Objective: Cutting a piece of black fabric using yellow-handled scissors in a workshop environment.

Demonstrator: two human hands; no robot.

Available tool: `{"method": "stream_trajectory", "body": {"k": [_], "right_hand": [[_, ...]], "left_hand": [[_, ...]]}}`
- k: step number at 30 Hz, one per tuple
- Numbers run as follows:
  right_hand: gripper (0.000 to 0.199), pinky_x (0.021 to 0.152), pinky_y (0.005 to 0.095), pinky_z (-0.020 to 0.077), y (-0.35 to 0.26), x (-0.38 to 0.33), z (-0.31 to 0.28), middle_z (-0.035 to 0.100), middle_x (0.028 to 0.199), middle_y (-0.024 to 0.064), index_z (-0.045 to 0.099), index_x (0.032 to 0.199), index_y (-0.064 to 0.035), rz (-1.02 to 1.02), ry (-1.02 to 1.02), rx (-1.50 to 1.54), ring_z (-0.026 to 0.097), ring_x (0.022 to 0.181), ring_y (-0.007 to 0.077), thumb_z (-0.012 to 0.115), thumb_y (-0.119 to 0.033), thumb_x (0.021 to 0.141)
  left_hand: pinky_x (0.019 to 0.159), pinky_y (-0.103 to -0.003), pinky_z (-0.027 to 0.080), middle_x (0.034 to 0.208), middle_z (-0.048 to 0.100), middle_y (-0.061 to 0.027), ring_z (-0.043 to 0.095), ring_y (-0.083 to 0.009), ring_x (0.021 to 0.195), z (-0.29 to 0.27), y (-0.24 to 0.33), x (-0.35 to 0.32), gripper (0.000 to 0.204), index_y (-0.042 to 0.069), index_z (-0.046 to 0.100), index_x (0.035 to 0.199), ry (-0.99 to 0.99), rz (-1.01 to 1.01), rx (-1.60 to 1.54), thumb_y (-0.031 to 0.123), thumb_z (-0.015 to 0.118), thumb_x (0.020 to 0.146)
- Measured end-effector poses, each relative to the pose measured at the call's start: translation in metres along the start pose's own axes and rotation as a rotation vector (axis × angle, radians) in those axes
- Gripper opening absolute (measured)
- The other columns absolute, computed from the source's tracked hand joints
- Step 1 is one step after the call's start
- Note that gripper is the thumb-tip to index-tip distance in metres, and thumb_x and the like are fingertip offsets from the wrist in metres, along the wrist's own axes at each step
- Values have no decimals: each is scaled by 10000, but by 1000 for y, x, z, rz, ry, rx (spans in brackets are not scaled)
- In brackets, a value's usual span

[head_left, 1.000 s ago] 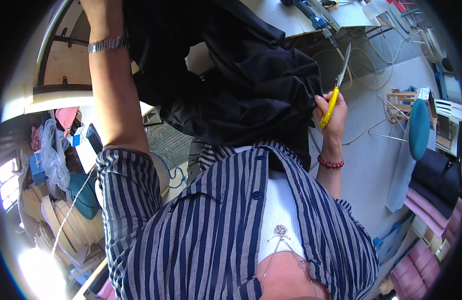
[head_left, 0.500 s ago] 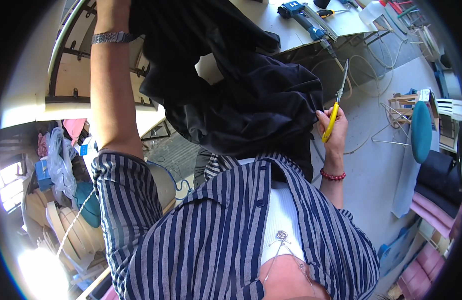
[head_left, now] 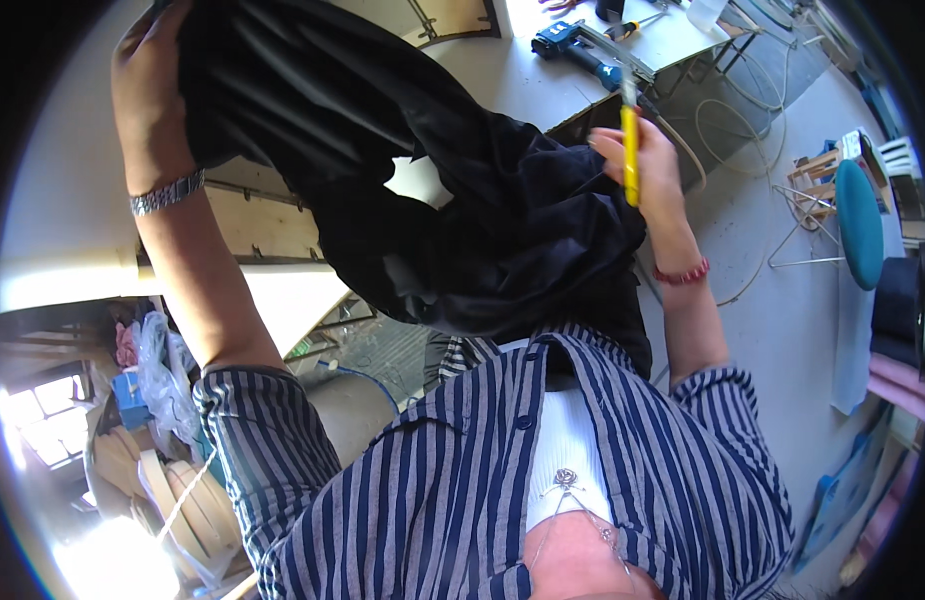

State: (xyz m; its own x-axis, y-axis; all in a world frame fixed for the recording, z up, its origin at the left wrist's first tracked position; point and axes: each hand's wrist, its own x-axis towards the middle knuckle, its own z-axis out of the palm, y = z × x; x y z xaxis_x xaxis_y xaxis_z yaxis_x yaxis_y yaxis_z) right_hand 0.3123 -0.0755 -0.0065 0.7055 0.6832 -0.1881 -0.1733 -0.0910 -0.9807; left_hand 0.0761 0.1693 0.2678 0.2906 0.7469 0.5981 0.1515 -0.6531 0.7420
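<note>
- Large glossy black cloth (head_left: 503, 205) lay bunched over the lap and ran up-left to the left hand (head_left: 149, 75).
- Right hand (head_left: 659, 165) was closed round scissors with long yellow handles (head_left: 632, 155), at the cloth's right edge; thumb and forefinger reached toward a fold. Blades blurred, couldn't tell if apart.
- Left hand was against the cloth's far-left end, fingertips out of sight; couldn't tell how firm the grip was.
- Step in hand, my read: spreading and arranging cloth. Next move called for smoothing folds, points kept off the fabric.
- In the way: loose folds; beyond the scissors, a blue-and-black air tool (head_left: 580, 52) on a white worktable (head_left: 518, 85).
- Farther right: pale looped hose (head_left: 701, 135) on the floor, then a stool with round teal seat (head_left: 860, 225).
</note>
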Motion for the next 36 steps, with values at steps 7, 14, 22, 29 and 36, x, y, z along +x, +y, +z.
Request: {"method": "stream_trajectory", "body": {"k": [7, 14, 22, 29, 36], "right_hand": [[495, 904, 265, 409, 6, 55, 57, 628, 1002, 92, 529, 1085, 10, -13, -471, 55, 576, 943, 157, 787, -114, 681], [450, 790, 253, 450, 41, 50, 85, 604, 905, 65, 547, 1054, 15, -96, -386, -288, 567, 842, 136, 768, -74, 672], [328, 692, 216, 426, 15, 22, 44, 538, 818, 18, 555, 918, -3, -275, 130, 102, 517, 743, 99, 754, -10, 658], [275, 789, 216, 403, 17, -43, 18, 525, 842, 40, 504, 890, -21, -249, 222, 392, 507, 790, 111, 677, 41, 685], [170, 809, 224, 381, 12, -90, 3, 505, 895, 50, 513, 931, -7, -245, 106, 125, 495, 839, 115, 621, -24, 800]], "left_hand": [[798, -254, 457, 962, 648, -104, 608, -171, 859, 11, 43, -13, 274, -60, 612, 1051, 41, 138, -27, 124, 565, 854], [646, -240, 442, 820, 639, -41, 563, -109, 692, 5, 40, -11, 193, -39, 642, 934, -85, 365, 109, 117, 584, 837], [570, -304, 460, 667, 634, -150, 611, -224, 605, 13, 18, -20, 142, -24, 653, 789, 21, 614, 806, 110, 636, 744], [615, -394, 483, 735, 613, -209, 606, -359, 717, 8, -55, -54, 152, 4, 634, 795, 66, 502, 1170, 111, 659, 691], [656, -443, 505, 818, 645, -177, 626, -370, 769, -4, -177, -142, 287, 53, 617, 808, -161, -114, 1258, 338, 586, 799]]}}
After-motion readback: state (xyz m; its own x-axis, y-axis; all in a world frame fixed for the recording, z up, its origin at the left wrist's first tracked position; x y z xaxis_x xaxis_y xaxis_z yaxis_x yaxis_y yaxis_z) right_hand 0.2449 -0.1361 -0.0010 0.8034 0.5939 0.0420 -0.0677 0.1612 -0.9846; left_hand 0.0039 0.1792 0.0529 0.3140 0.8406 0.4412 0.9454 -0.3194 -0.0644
